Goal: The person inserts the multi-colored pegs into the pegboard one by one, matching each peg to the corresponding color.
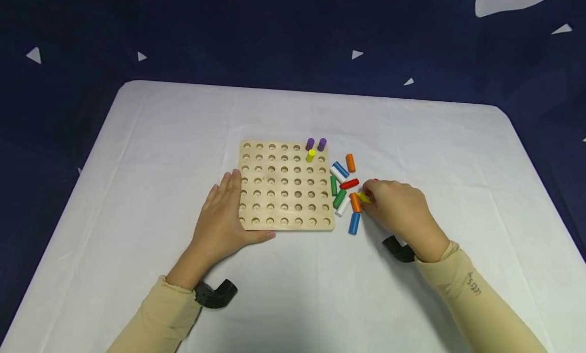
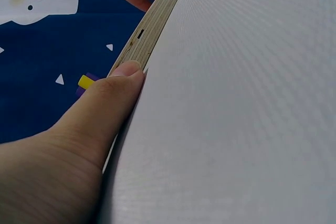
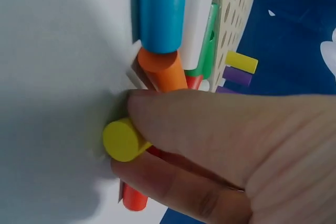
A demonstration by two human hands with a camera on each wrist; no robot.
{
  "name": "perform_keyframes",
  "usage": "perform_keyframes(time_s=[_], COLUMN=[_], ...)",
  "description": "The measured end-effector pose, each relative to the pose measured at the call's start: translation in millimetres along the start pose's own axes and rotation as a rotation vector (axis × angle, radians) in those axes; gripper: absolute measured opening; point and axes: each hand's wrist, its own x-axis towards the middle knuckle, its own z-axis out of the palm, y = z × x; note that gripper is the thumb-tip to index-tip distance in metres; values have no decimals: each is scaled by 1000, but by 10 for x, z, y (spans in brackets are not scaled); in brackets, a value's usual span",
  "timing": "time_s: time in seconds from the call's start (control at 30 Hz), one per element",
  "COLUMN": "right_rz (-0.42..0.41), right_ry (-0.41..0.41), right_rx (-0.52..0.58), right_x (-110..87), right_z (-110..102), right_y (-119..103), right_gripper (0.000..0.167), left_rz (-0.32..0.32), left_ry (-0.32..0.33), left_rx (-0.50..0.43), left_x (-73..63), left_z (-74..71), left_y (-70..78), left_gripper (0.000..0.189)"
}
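Note:
A square wooden pegboard with rows of round holes lies on the table. Two purple pegs and one yellow peg stand upright in its far right corner area. My left hand lies along the board's left edge, fingers straight, with the thumb against its near edge. Right of the board, my right hand pinches another yellow peg between thumb and finger, low over the table. Part of a red peg shows beneath those fingers in the right wrist view.
Loose pegs lie right of the board: blue, orange, white, green and red. A white cloth covers the table. Dark blue fabric with white triangles lies beyond its far edge.

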Motion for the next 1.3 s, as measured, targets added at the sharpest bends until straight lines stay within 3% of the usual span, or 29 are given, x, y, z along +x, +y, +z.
perform_keyframes(time_s=[0.3, 0.63, 1.3], right_rz=[-34, -2, 19], right_ry=[32, 23, 235], right_rx=[-9, 92, 308], right_x=[-23, -18, 167], right_z=[28, 10, -5], right_y=[8, 75, 80], right_gripper=[19, 34, 27], left_rz=[-4, -5, 1], left_ry=[-6, 7, 14], left_rx=[1, 6, 5], left_x=[-9, -18, -31], left_z=[-28, -16, -26], left_y=[8, -10, 19], left_gripper=[150, 150, 150])
